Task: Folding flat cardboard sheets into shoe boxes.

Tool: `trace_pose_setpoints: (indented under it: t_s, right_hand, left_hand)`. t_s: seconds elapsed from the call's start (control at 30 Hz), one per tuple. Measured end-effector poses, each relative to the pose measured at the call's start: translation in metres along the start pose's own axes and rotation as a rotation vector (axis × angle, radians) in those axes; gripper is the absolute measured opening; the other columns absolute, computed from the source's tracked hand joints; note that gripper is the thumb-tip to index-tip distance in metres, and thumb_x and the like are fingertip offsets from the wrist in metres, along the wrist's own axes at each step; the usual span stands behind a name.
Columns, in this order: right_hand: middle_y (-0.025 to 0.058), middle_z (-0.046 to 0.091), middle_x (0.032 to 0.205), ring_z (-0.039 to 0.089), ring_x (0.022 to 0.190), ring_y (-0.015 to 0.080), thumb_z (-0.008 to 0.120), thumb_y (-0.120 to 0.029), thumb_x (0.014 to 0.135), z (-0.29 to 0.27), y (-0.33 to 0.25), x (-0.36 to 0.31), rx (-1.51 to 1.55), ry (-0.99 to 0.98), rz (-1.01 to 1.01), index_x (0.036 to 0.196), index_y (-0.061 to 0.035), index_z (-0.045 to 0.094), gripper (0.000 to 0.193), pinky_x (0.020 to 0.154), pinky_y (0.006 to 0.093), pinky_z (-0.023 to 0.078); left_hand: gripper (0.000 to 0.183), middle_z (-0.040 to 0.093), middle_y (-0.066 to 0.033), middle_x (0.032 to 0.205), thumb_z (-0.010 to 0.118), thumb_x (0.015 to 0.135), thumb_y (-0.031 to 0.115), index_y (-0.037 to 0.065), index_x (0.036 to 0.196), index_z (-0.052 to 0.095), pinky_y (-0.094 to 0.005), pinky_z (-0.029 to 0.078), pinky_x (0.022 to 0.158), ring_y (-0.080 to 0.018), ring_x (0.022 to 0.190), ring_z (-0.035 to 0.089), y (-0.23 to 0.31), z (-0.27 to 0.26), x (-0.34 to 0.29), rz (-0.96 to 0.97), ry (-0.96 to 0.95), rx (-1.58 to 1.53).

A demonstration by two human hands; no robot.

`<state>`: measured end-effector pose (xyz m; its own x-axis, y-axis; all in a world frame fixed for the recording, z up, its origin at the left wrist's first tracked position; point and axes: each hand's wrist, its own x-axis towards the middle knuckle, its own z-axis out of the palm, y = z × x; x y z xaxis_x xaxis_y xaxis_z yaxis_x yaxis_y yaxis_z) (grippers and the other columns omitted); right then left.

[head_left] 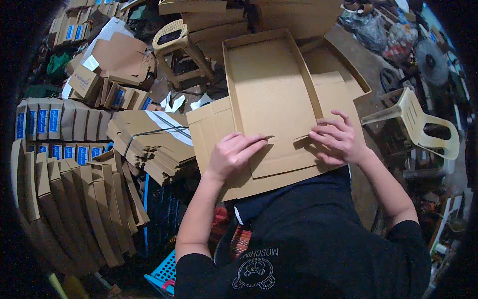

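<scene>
A shallow brown cardboard box [271, 94], partly folded, lies in front of me with its far and side walls standing up. Its near end [289, 166] lies flat toward my body. My left hand [236, 154] pinches a small flap at the near end of the left wall. Opposite it, my right hand [338, 139] has its fingertips closed on the flap of the right wall, with the outer fingers raised. Beneath the box rest more flat cardboard sheets [211, 127], close against my lap.
Tied flat cardboard [149, 132] and rows of folded cardboard pieces [79, 209] stand at the left. A plastic stool [172, 37] is at the far left, a cream plastic chair [423, 122] at the right. Another cardboard tray [343, 65] sits behind the box. A blue basket [162, 271] is near.
</scene>
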<state>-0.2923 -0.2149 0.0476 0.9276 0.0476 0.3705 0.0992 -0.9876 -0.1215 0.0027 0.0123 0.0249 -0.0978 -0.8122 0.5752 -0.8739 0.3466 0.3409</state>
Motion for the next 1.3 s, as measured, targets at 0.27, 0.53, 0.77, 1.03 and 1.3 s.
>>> trace_pose_setpoints:
  t_s: [0.27,0.53,0.77,1.03,1.3]
  right_hand:
    - [0.0127,0.059,0.148,0.057,0.138,0.0304,0.074,-0.045,0.09,-0.01,-0.011,-0.002,0.073,0.016,0.09,0.154,-0.0107,0.057,0.075,0.122,0.0581,0.036]
    - [0.0112,0.063,0.143,0.06,0.133,0.0281,0.062,-0.016,0.091,-0.01,-0.011,0.005,-0.114,0.086,0.106,0.149,-0.0113,0.064,0.058,0.115,0.0541,0.042]
    - [0.004,0.071,0.129,0.068,0.117,0.0224,0.068,-0.02,0.089,-0.018,-0.013,0.014,-0.188,0.014,0.06,0.145,-0.0132,0.067,0.056,0.116,0.054,0.041]
    - [0.0019,0.074,0.111,0.07,0.101,0.0219,0.085,-0.003,0.066,-0.016,-0.012,0.018,0.121,-0.093,0.189,0.125,-0.0181,0.078,0.061,0.12,0.0592,0.039]
    - [0.003,0.068,0.105,0.069,0.106,0.0201,0.072,-0.002,0.084,-0.015,-0.019,0.023,0.129,-0.127,0.222,0.123,-0.0155,0.078,0.042,0.125,0.0576,0.034]
  left_hand:
    - [0.029,0.079,-0.0097,0.115,0.082,0.084,0.004,0.009,0.113,0.082,-0.038,0.058,0.082,-0.0269,0.098,0.076,0.009,-0.013,0.014,-0.139,0.203,-0.162]
    - [0.116,0.065,-0.0176,0.146,0.073,0.065,0.089,0.002,0.141,0.068,-0.047,0.054,0.097,-0.0342,0.106,0.07,0.01,-0.039,0.021,0.072,-0.137,-0.064]
    - [0.053,0.072,-0.0095,0.141,0.072,0.091,0.038,0.007,0.134,0.075,-0.0436,0.055,0.103,-0.0254,0.116,0.072,0.001,-0.015,0.006,0.182,-0.115,0.177]
    - [0.048,0.079,-0.0083,0.123,0.073,0.077,-0.002,0.008,0.124,0.074,-0.0437,0.06,0.099,-0.0282,0.111,0.075,0.017,-0.007,0.011,-0.145,-0.22,-0.228]
    - [0.051,0.076,-0.012,0.12,0.074,0.077,-0.005,0.008,0.126,0.073,-0.044,0.062,0.094,-0.0328,0.111,0.073,0.023,-0.01,0.018,-0.096,-0.172,-0.174]
